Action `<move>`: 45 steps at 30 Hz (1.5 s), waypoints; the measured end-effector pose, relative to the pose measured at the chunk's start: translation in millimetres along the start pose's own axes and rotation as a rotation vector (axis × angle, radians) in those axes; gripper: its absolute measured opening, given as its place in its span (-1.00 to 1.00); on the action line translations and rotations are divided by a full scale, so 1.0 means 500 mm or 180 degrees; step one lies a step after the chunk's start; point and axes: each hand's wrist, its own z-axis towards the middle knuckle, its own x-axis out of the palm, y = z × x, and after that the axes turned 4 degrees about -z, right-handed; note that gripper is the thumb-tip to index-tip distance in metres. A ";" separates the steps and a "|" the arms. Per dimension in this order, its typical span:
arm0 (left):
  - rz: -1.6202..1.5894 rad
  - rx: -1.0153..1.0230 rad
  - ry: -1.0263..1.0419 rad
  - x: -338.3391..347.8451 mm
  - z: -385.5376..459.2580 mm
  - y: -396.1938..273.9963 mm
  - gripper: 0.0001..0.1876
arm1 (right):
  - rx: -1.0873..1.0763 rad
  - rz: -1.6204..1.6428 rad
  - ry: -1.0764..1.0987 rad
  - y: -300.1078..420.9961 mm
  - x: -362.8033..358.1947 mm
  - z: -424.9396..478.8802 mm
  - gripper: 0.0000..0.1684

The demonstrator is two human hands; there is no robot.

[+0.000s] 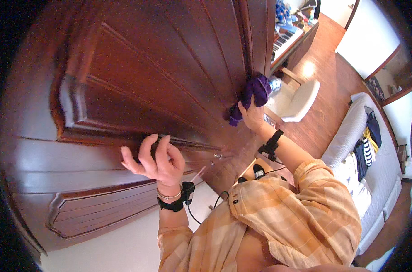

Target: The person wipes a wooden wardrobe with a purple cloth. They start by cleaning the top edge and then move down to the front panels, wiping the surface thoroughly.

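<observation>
A purple cloth (pixel 255 93) is bunched in my right hand (pixel 253 115), which presses it against the right side of a dark brown wooden wardrobe (pixel 151 68). My left hand (pixel 160 158) is held up in front of the wardrobe's lower panel edge, its fingers curled but apart and nothing visible in them. Whether those fingertips touch the wood I cannot tell. Small metal fittings (pixel 219 156) show on the wardrobe between my hands. Black straps with small devices circle both wrists, and thin cables run from them.
Beyond my right hand stands a cream chair (pixel 299 100) with a plastic bottle (pixel 275 84) near it. A piano keyboard (pixel 286 42) and clutter lie farther back. Folded clothes (pixel 367 146) rest on a grey-covered bed or sofa (pixel 384 183) at the right. The floor (pixel 328 68) is reddish wood.
</observation>
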 end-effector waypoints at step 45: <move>0.0223 0.0391 -0.0345 0.066 -0.255 0.003 -0.62 | 0.0272 0.2200 -0.0372 -0.199 -0.005 0.163 -0.31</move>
